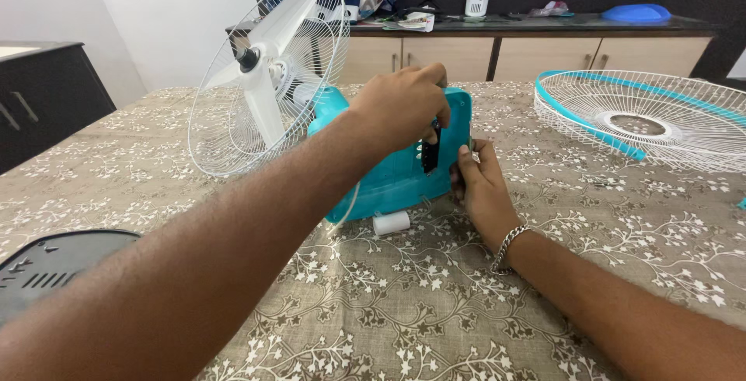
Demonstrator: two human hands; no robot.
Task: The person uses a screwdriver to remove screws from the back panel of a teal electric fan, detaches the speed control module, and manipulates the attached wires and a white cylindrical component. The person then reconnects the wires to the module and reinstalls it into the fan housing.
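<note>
A table fan lies tilted on the table, its teal base [396,175] facing me and its white rear grille with white blades [268,70] to the left. My left hand [400,105] reaches over the base and grips a dark screwdriver [430,148] pointing down against the base. My right hand [478,187], with a metal bracelet at the wrist, holds the right edge of the teal base. A small white cylinder [391,222] lies on the cloth just under the base.
The detached front grille [645,113], white with a teal rim, lies at the right. A black plastic cover [54,264] sits at the left edge. A sideboard [497,47] with clutter and a blue lid [636,13] stands behind.
</note>
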